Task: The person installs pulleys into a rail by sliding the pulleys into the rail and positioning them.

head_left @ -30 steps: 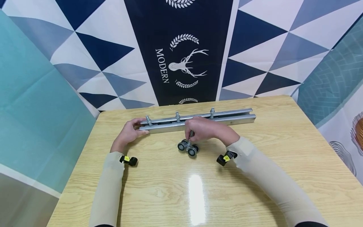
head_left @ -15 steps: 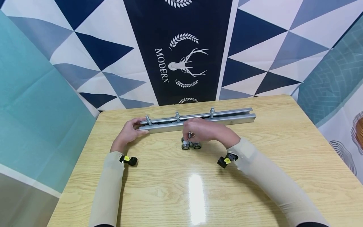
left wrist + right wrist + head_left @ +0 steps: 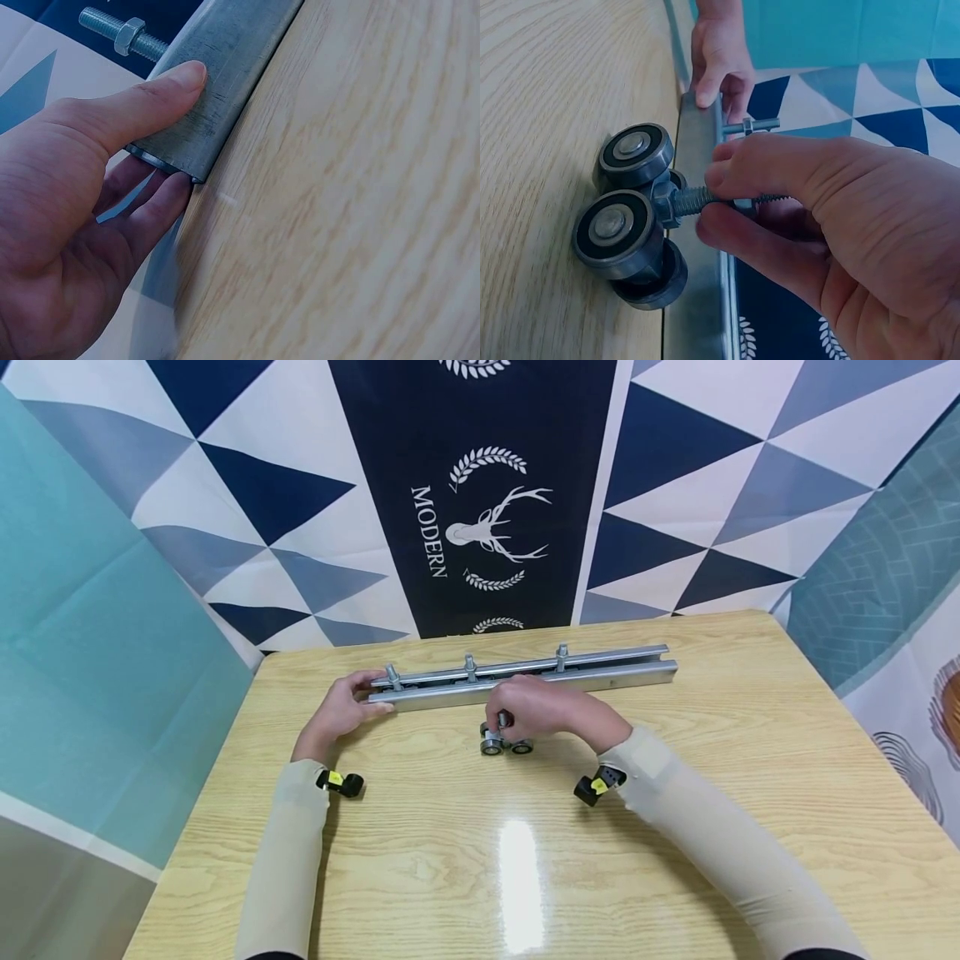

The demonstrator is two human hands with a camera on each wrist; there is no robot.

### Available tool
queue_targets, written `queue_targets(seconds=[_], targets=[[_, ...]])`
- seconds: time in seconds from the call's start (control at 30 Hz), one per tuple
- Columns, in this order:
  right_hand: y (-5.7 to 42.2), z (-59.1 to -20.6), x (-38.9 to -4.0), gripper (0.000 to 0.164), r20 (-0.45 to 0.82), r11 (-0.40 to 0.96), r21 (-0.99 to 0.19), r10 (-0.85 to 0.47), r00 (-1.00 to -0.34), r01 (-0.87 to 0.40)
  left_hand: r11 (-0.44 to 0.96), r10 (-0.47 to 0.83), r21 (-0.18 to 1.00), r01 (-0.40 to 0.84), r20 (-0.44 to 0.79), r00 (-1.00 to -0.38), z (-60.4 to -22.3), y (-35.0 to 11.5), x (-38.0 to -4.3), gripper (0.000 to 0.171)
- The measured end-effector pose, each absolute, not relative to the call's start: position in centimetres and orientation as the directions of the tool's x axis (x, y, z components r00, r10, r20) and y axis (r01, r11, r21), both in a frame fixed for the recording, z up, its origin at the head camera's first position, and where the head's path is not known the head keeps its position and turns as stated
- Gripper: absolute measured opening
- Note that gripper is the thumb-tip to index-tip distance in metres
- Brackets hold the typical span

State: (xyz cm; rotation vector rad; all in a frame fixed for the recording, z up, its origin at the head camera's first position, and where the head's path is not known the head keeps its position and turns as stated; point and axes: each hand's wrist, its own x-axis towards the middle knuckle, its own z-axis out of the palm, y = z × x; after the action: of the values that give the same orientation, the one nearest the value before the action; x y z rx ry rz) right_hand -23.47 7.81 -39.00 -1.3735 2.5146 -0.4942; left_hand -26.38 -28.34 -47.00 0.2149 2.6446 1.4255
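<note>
A metal C-shaped track [image 3: 630,675] lies near the back of the table, its slot facing up, with three threaded bolts rising from it. My left hand [image 3: 341,706] grips the track's left end; in the left wrist view the thumb [image 3: 172,86] lies on the side wall and fingers curl round the end beside a bolt with a nut [image 3: 129,36]. In front of the track, my right hand [image 3: 528,706] pinches the threaded bolt [image 3: 694,201] of a four-wheeled roller trolley [image 3: 615,225]. Its wheels are low, at the tabletop; whether they touch it I cannot tell.
The wood-grain table [image 3: 420,860] stretches toward me, with a bright reflection on it. A patterned cloth wall [image 3: 480,527] stands behind the table's back edge, and a teal panel [image 3: 112,610] is at the left.
The right hand has turned the trolley from tilted wheels-forward to upright, wheels down, between the first frame and the second. Since then it has hardly moved. The left hand and track stay put.
</note>
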Motion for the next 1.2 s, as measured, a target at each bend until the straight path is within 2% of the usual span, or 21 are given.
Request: queue_targets(seconds=[0.3, 0.87, 1.2], targets=[[7.7, -39.4, -23.5, 0.019, -0.001, 0.488, -0.387, -0.849, -0.529, -0.783, 0.536, 0.188, 0.841, 0.068, -0.041, -0.981, -47.1, -28.4, -26.5, 0.065], [7.8, -38.5, -23.0, 0.018, -0.019, 0.492, -0.336, -0.856, -0.517, -0.803, 0.562, 0.174, 0.825, 0.054, -0.054, -0.983, -47.0, -28.3, -26.1, 0.067], [9.9, -37.8, -22.8, 0.013, 0.013, 0.467, -0.286, -0.872, -0.49, -0.837, 0.548, 0.179, 0.835, 0.056, -0.052, -0.982, -47.0, -28.3, -26.3, 0.067]])
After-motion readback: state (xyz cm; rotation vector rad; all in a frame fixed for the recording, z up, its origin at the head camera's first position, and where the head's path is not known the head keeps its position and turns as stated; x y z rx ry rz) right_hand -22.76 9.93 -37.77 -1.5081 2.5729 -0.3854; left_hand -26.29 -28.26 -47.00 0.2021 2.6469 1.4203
